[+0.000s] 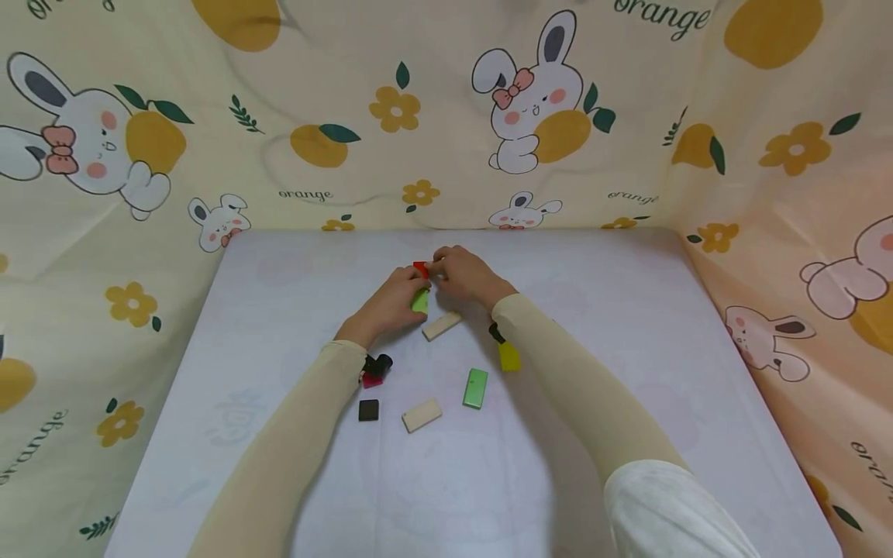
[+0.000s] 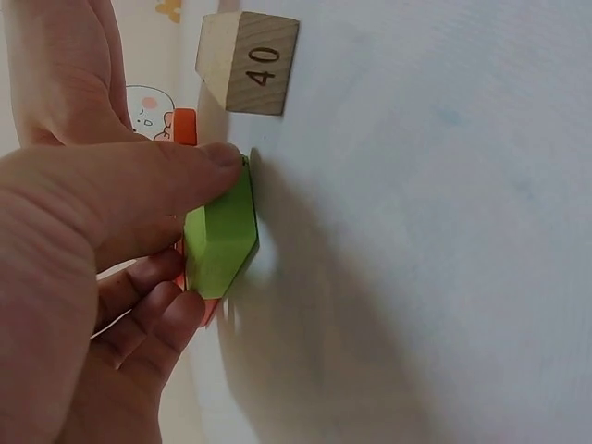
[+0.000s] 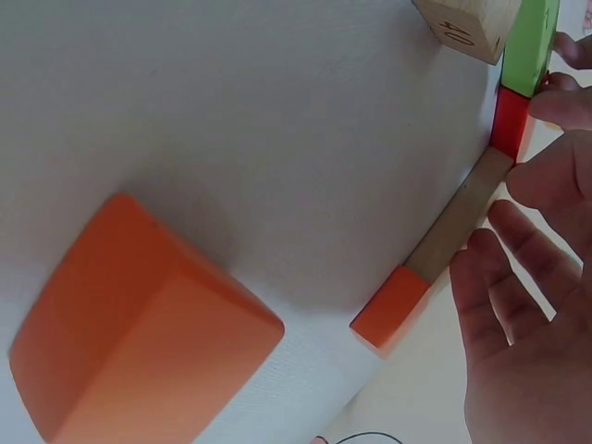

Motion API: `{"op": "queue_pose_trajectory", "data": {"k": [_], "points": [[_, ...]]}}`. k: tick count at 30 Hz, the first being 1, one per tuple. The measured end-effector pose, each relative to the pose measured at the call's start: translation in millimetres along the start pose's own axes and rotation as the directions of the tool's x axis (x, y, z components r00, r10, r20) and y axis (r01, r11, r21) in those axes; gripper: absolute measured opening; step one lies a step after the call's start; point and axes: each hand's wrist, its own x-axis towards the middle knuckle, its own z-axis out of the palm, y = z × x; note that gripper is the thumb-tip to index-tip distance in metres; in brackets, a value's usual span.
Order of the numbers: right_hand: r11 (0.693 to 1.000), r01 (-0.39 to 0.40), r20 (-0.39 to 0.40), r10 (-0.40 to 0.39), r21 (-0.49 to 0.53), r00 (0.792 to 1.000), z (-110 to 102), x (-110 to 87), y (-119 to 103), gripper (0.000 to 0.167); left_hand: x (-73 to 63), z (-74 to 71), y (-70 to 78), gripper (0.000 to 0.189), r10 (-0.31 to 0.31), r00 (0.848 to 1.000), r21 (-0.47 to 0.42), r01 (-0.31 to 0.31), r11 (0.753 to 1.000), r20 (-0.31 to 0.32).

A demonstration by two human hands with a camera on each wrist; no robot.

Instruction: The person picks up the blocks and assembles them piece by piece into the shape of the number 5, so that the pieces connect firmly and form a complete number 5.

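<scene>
Lime-green oblong block (image 2: 222, 227), pinched by the left hand (image 1: 391, 304) on the white bench (image 1: 258, 333), points lengthwise away to a touching red block (image 3: 510, 120), with the right hand (image 1: 473, 277), fingers loosely spread, beside a bare wooden bar (image 3: 460, 215).

Either side of the white table (image 1: 732, 418), outside the left forearm (image 1: 296, 457) and right forearm (image 1: 586, 380), gives wide passage. The left hand (image 1: 392, 302) and right hand (image 1: 466, 277) block the far middle, a wooden block (image 1: 442, 325) just nearer. Farther near, gaps separate the green block (image 1: 475, 389), pale block (image 1: 422, 415) and black block (image 1: 368, 411).
</scene>
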Motion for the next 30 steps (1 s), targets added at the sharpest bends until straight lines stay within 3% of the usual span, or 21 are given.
{"op": "queue_pose_trajectory", "data": {"k": [11,17,20,26,30], "points": [[1.000,-0.003,0.016,0.003,-0.007,1.000,1.0,-0.1,0.5,0.046,-0.8,2.7,-1.4,0.060,-0.015,1.000,0.001,0.015,1.000,-0.009],[1.000,-0.002,0.032,0.002,-0.016,0.999,0.7,1.7,1.2,0.050,-11.9,-4.4,-8.5,0.045,0.014,0.999,0.031,-0.012,0.999,-0.050],[1.000,-0.008,0.039,0.008,-0.020,0.999,-0.8,1.7,0.3,0.049,-19.0,-7.1,-12.0,0.040,0.041,0.999,0.100,-0.039,0.994,-0.023],[0.999,-0.027,0.031,0.028,-0.027,0.999,-3.0,-0.7,-2.6,0.049,-26.6,-8.7,-10.6,0.042,0.151,0.987,0.214,-0.158,0.964,0.050],[0.999,-0.021,0.020,0.021,-0.026,1.000,-2.4,-1.5,-3.2,0.049,-28.6,-9.2,-6.2,0.044,0.151,0.986,0.240,-0.164,0.957,0.073]]}}
